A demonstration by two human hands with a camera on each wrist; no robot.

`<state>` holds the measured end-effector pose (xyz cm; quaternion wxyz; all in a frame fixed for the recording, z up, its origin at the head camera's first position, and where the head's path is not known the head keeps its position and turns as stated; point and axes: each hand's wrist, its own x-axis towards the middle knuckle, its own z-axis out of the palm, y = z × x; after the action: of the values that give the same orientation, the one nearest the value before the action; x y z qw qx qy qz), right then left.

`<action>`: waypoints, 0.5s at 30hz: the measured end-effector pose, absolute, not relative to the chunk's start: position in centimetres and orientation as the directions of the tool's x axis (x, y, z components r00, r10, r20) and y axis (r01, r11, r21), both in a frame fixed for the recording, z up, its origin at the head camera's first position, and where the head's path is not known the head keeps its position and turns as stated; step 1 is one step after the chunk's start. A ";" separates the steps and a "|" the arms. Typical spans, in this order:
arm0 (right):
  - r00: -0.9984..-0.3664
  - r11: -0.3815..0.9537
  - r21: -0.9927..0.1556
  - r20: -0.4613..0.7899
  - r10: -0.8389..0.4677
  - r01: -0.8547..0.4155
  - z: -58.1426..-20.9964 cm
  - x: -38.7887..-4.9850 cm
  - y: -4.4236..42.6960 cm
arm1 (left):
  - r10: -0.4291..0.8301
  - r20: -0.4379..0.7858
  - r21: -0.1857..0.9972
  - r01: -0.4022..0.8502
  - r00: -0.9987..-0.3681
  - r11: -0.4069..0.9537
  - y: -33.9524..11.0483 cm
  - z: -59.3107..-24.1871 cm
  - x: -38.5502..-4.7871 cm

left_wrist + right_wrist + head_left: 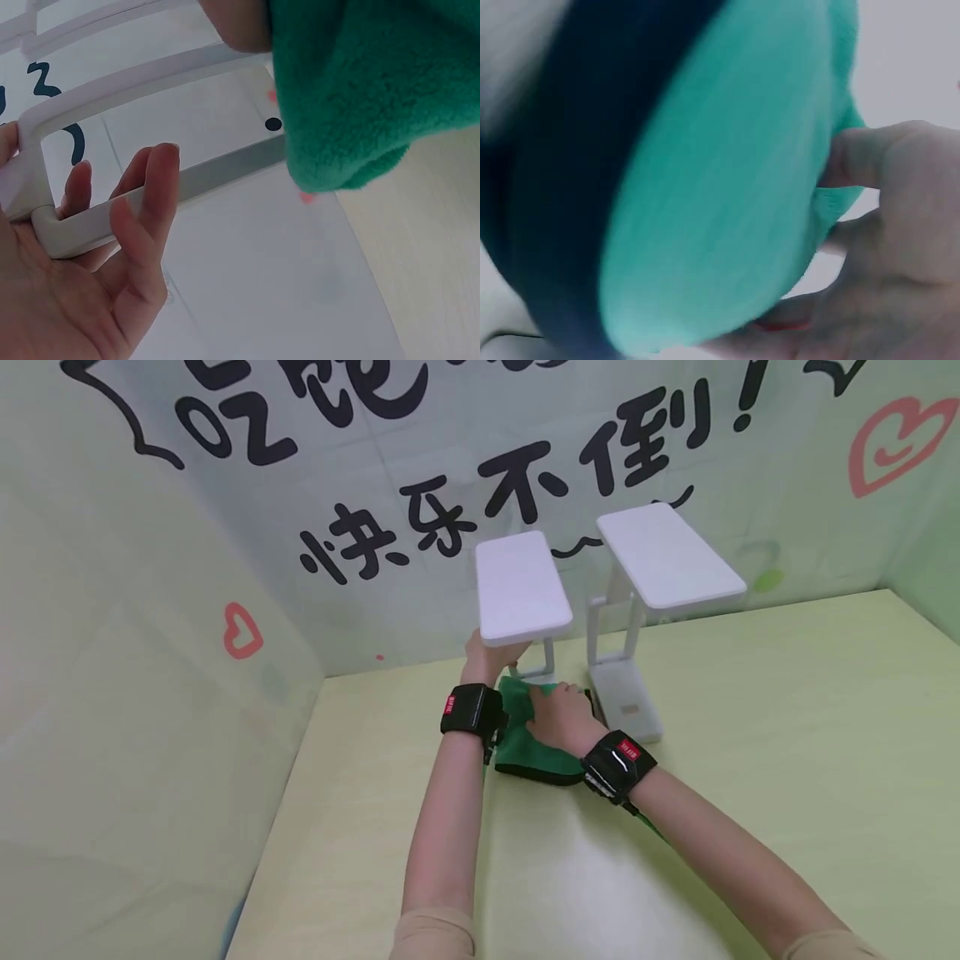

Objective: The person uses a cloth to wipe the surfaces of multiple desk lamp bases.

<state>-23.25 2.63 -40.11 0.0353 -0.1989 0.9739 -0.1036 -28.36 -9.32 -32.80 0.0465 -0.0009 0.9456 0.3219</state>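
Observation:
My left hand grips the white frame of a folding stand, fingers curled round its arm. The stand's flat white top plate partly hides that hand in the head view. With my right hand I hold a green cloth with a dark border. In the right wrist view, the fingers pinch the cloth's edge. The left wrist view shows the fuzzy cloth over part of the frame, with a bit of skin above. The cloth hides the stand's lower part.
A second white stand with a larger plate stands just right of my right hand, its base on the pale table. A printed curtain hangs behind the table's far edge and along its left side.

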 end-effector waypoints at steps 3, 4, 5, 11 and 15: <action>-0.922 0.900 -0.226 -0.020 -0.387 -0.373 -40.5 -23.8 2.4 | 0.052 -0.097 0.590 -0.015 -0.994 0.807 -9.0 -32.3 -28.1; -0.920 0.897 -0.231 -0.020 -0.391 -0.376 -40.6 -24.0 2.5 | 0.061 -0.090 0.584 -0.003 -0.994 0.812 -8.9 -32.3 -28.1; -0.919 0.895 -0.241 -0.030 -0.393 -0.374 -40.6 -24.2 2.6 | 0.067 -0.095 0.582 -0.001 -0.993 0.813 -8.9 -32.3 -28.2; -0.887 0.883 -0.094 -0.001 -0.461 -0.459 -40.4 -23.2 2.3 | 0.109 -0.089 0.567 0.040 -0.990 0.823 -8.8 -32.4 -28.4; -0.807 0.821 0.235 0.179 -0.563 -0.521 -40.8 -23.2 1.8 | 0.063 -0.095 0.610 -0.008 -0.994 0.792 -9.0 -32.5 -28.1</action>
<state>-23.24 1.82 -40.75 -0.1210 -0.2863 0.9464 0.0874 -28.10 -8.99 -32.49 0.0551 0.0146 0.9451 0.3218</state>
